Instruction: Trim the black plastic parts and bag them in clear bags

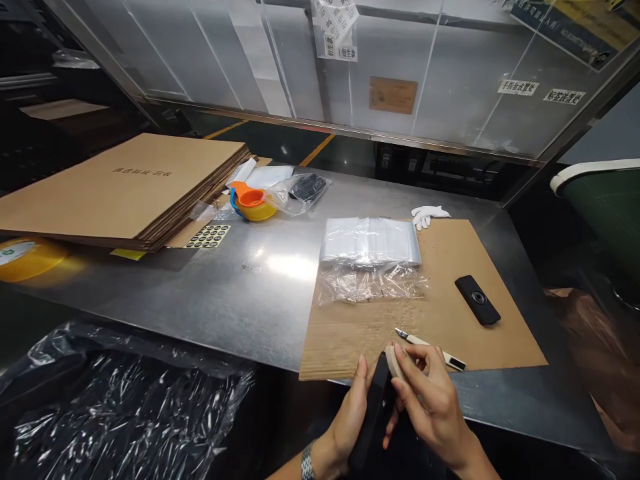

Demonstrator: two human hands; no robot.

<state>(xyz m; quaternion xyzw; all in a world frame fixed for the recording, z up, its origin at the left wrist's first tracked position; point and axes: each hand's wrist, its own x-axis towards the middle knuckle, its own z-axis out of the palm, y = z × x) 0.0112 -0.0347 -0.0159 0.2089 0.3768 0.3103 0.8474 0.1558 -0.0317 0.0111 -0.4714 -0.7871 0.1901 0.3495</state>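
Before me is the metal tabletop (pixel 250 293), a cardboard sheet (pixel 470 267) on it bearing plastic bags (pixel 370 241). At the near edge, my left hand (pixel 350 413) grips a black slab (pixel 374 413) (seen nearly edge-on); my right hand (pixel 436 401) pinches a beige disc (pixel 393 362) at the slab's upper end.

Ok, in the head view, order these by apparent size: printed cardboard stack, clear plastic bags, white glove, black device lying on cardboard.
Printed cardboard stack
Clear plastic bags
Black device
White glove, though farther from the camera
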